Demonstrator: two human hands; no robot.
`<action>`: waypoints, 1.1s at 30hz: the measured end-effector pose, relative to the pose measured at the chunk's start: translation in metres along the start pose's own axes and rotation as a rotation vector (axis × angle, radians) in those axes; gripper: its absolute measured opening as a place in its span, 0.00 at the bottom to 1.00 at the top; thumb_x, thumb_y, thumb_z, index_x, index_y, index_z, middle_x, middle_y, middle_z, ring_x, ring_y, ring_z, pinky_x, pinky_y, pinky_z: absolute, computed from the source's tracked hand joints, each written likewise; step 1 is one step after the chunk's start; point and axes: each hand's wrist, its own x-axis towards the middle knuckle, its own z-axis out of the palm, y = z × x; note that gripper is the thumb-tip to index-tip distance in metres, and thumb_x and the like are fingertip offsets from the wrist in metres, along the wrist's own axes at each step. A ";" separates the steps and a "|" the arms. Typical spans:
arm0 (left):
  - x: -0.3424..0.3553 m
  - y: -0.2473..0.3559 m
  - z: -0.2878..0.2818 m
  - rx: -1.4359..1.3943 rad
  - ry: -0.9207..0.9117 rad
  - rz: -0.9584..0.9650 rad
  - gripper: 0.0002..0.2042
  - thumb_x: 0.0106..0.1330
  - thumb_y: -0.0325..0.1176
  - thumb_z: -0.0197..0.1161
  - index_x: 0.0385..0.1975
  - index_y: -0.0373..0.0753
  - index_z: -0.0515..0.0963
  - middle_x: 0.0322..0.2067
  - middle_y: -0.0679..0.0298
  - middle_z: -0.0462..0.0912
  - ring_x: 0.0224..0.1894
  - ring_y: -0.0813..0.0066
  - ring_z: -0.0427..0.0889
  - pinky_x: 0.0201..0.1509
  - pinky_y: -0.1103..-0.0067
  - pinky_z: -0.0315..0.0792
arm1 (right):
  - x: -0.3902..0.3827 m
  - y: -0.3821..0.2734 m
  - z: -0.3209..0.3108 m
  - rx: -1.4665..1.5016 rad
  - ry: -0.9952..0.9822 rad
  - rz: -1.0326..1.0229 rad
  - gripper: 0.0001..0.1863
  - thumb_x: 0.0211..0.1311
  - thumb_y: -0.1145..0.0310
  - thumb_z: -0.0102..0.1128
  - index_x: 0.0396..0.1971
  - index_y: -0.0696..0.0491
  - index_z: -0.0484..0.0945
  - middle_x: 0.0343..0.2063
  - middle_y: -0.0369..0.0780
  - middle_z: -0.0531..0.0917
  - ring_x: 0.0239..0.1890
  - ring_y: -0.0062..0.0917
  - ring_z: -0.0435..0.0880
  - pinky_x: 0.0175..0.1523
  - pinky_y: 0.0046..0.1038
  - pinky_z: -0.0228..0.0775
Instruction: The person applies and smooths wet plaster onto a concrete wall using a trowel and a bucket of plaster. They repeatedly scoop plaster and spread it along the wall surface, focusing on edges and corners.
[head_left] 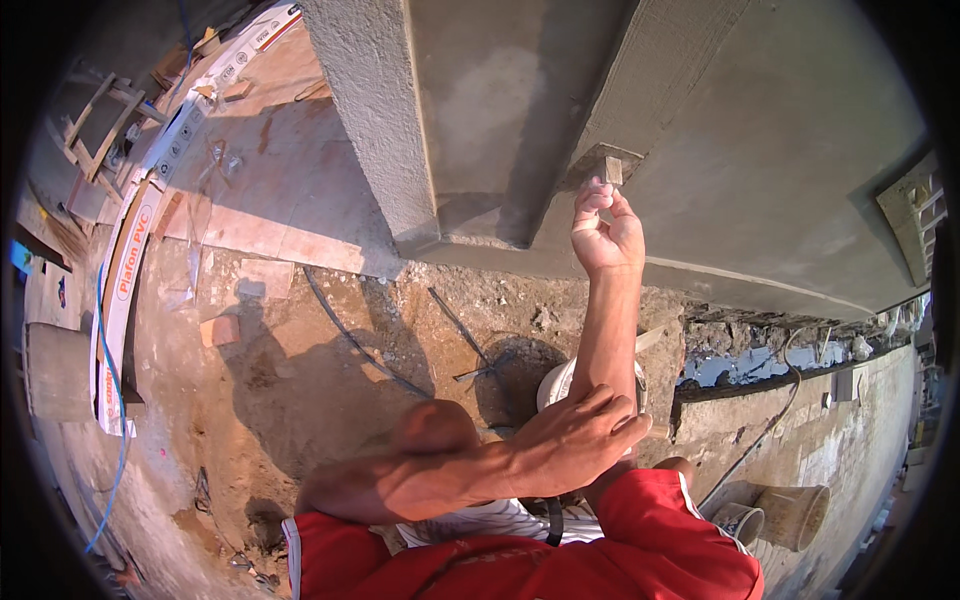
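Observation:
My right hand (608, 235) reaches up to the grey plastered wall (790, 130). Its fingers are curled closed around a small square grey block (611, 170) at the foot of a raised plaster band (650, 80); how far the block stands out from the wall I cannot tell. My left arm crosses in front of my body. The left hand (585, 430) lies over my right forearm near the elbow, fingers bent and apart, with nothing seen in them. A white bucket (553, 388) stands behind my right forearm, mostly hidden.
Rough dirt ground (300, 370) with loose black cables (365, 340) lies below the wall. A long white carton (135, 240) and a wooden frame (100, 130) are at left. At right are a water-filled trench (740, 368) and a dirty bucket (790, 517) on its side.

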 end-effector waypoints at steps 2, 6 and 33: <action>0.001 0.001 0.000 -0.032 0.032 0.033 0.19 0.51 0.27 0.64 0.46 0.33 0.75 0.35 0.62 0.75 0.40 0.68 0.74 0.43 0.76 0.74 | -0.030 0.010 0.037 0.006 -0.226 0.074 0.13 0.69 0.69 0.44 0.39 0.67 0.65 0.28 0.46 0.73 0.28 0.28 0.76 0.29 0.21 0.76; -0.001 0.004 -0.005 -0.110 0.137 0.096 0.20 0.50 0.27 0.65 0.46 0.34 0.76 0.35 0.64 0.74 0.39 0.69 0.74 0.42 0.77 0.74 | -0.070 0.004 0.059 -0.129 -0.610 0.098 0.13 0.68 0.69 0.44 0.41 0.66 0.68 0.31 0.45 0.74 0.32 0.28 0.76 0.31 0.23 0.74; 0.000 -0.006 -0.015 -0.066 0.073 0.061 0.19 0.56 0.26 0.63 0.49 0.32 0.74 0.39 0.58 0.77 0.44 0.62 0.77 0.48 0.72 0.74 | -0.097 -0.020 0.190 -1.995 -0.681 -1.606 0.19 0.61 0.73 0.57 0.53 0.54 0.72 0.40 0.38 0.77 0.37 0.24 0.77 0.45 0.26 0.72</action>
